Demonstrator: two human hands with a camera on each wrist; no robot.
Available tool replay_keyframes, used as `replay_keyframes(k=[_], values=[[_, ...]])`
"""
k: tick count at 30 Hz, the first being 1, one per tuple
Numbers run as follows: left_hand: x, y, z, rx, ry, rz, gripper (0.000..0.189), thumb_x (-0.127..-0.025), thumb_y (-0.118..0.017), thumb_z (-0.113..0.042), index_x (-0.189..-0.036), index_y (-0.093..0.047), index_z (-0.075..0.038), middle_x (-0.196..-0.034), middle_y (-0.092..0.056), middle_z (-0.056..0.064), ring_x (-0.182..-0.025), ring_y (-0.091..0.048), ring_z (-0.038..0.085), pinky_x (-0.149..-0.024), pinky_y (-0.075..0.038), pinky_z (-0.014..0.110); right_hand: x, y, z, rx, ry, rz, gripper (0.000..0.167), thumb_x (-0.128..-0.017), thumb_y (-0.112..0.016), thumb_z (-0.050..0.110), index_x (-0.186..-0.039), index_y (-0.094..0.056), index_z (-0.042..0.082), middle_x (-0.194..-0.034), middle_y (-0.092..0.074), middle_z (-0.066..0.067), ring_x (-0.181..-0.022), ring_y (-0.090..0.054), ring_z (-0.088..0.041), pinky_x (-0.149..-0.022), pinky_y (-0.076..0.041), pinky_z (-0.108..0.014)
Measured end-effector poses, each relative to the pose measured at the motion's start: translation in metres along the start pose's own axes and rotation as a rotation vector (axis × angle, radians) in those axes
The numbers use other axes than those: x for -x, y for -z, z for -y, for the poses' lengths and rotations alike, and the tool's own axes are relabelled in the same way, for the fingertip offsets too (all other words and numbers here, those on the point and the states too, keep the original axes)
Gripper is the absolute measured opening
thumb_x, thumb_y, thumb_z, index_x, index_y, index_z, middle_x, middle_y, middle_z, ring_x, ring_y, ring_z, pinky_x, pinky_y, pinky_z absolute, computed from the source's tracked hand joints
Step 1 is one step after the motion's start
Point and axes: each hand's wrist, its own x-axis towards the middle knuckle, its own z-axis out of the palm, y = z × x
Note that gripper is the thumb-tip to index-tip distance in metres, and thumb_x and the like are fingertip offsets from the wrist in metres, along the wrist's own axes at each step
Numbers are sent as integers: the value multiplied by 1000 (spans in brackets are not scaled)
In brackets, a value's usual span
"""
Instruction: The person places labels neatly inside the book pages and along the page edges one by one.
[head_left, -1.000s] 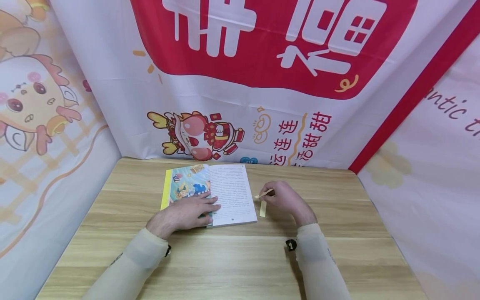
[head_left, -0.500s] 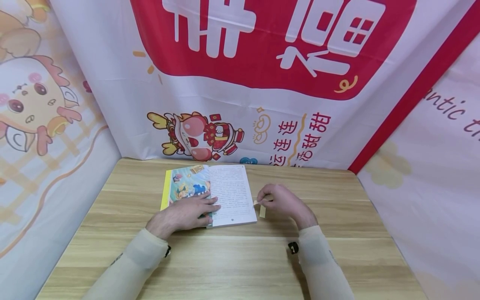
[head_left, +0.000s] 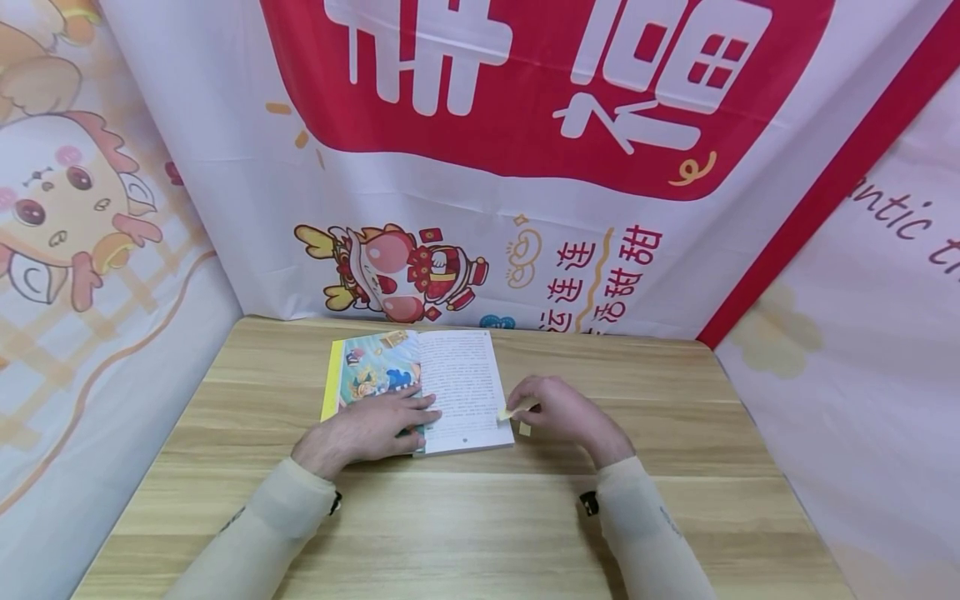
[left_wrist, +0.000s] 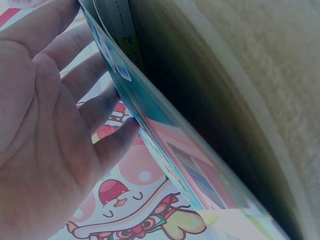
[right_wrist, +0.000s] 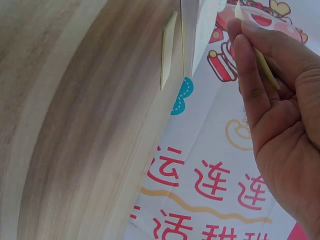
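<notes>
An open book (head_left: 461, 379) lies on the table, with a colourful illustrated left page and a printed right page. My left hand (head_left: 378, 427) rests across the left page and the centre fold, fingers spread and pressing the pages down. Between thumb and fingertips my right hand (head_left: 561, 412) pinches a pale yellow sticky note strip (right_wrist: 267, 70). The strip's free end overlaps the lower right margin of the printed page in the head view. Just right of the book lies a small pad of similar yellow strips (right_wrist: 169, 50), partly hidden by the right hand in the head view.
The wooden table (head_left: 465, 533) meets a white and red printed cloth (head_left: 480, 192) behind the book. Printed cloths also hang at the left and right sides. A yellow cover flap (head_left: 330, 379) shows along the book's left edge.
My right hand has moved slightly left and down, bringing the strip's end from beside the book to over the page margin. The left hand stays where it was.
</notes>
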Motion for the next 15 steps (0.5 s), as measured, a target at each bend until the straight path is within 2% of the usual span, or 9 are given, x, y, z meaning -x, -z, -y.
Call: replay_keyframes(k=[5,15], values=[[0,0,0,-2,1,1,55,-118,-71,-37,-171,-64,-21,-188,-49,7,-182,-34,41,-145,-35,70,2,-3,4,29,80,23,10,-106,-88,11,-112,-93,18,-126,-87,0,-123,-80,-20,-115,-68,-48],[-1,-1,1,8,10,7,56,-118,-71,-37,-171,-63,-22,-189,-48,6,-183,-33,40,-146,-33,70,3,-14,10,35,124,80,12,-108,-87,13,-116,-95,18,-128,-87,0,-120,-79,-17,-111,-70,-42]])
